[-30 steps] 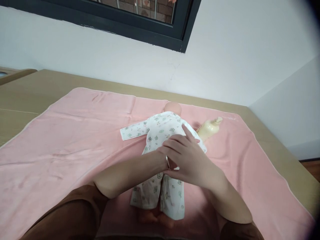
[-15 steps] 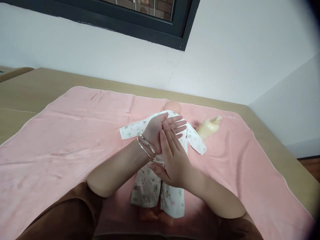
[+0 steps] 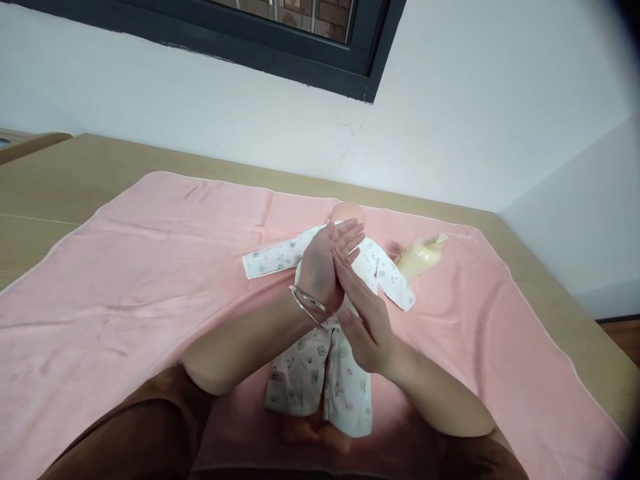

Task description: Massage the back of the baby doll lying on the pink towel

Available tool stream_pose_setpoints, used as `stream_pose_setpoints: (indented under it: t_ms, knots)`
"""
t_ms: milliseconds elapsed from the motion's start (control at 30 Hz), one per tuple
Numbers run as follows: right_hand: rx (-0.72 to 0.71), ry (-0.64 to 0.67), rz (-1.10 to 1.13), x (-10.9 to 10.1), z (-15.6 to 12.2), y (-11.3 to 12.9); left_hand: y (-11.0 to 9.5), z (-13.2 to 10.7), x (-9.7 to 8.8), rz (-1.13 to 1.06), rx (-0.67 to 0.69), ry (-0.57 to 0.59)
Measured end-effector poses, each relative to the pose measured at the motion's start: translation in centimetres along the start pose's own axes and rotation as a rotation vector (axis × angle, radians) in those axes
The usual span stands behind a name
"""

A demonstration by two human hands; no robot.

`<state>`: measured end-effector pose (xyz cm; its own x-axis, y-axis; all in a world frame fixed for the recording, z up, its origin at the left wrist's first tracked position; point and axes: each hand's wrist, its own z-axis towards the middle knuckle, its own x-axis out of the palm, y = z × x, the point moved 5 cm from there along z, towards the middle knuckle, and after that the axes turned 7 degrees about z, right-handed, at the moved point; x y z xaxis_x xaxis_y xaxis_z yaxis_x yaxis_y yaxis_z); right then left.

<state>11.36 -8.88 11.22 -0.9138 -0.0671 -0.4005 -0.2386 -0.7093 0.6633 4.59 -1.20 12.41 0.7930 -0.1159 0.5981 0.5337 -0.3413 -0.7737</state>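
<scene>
My left hand [image 3: 326, 261], with silver bangles [image 3: 309, 305] at its wrist, is turned palm up and its fingers stretch out. Against its palm lie the straight fingers of my right hand [image 3: 367, 313]. Neither hand holds anything that I can see. Both are raised over a baby doll [image 3: 349, 213] lying on its back, dressed in a white printed outfit [image 3: 300, 377]. My hands cover much of its chest; its head, sleeves, trouser legs and feet show. Right of the doll, a cream-coloured pump bottle [image 3: 419, 259] lies on its side.
A pink blanket [image 3: 165, 267] spreads beneath the doll and bottle on a wooden table [image 3: 120, 155]. Behind the table rises a white wall [image 3: 280, 127] with a dark-framed window [image 3: 300, 63]. A wooden curved edge [image 3: 35, 145] shows at far left.
My left hand has turned more edge-on and shifted slightly right. The right hand has tilted and slid along the left palm. Doll and bottle lie as before.
</scene>
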Motion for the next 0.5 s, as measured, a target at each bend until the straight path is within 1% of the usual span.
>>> stream_pose_setpoints:
  t_ms: [67,133,167,233,300,367,433,500]
  knots:
    - [-0.046,0.033,-0.027,0.4,0.2,-0.1,-0.3,-0.8,0.4,-0.006,0.092,0.049]
    - [-0.087,0.063,-0.057,0.7,0.3,0.1,-0.4,-1.8,0.7,0.028,0.202,0.108]
    - [-0.095,0.079,-0.069,0.8,0.3,0.1,-0.5,-2.3,0.7,0.059,0.266,0.12]
    - [-0.076,0.102,-0.096,0.9,0.3,0.2,-0.4,-3.3,0.6,0.152,0.393,0.116]
    - [-0.051,0.096,-0.124,0.8,0.4,0.1,0.0,-4.0,0.5,0.259,0.474,0.1]
    - [-0.061,0.074,-0.143,0.7,0.5,0.2,0.1,-4.4,0.5,0.32,0.497,0.087]
    - [-0.086,0.058,-0.158,0.7,0.5,0.2,0.0,-4.5,0.5,0.324,0.461,0.09]
    - [-0.114,0.037,-0.175,0.5,0.3,0.4,-0.4,-4.5,0.6,0.297,0.417,0.121]
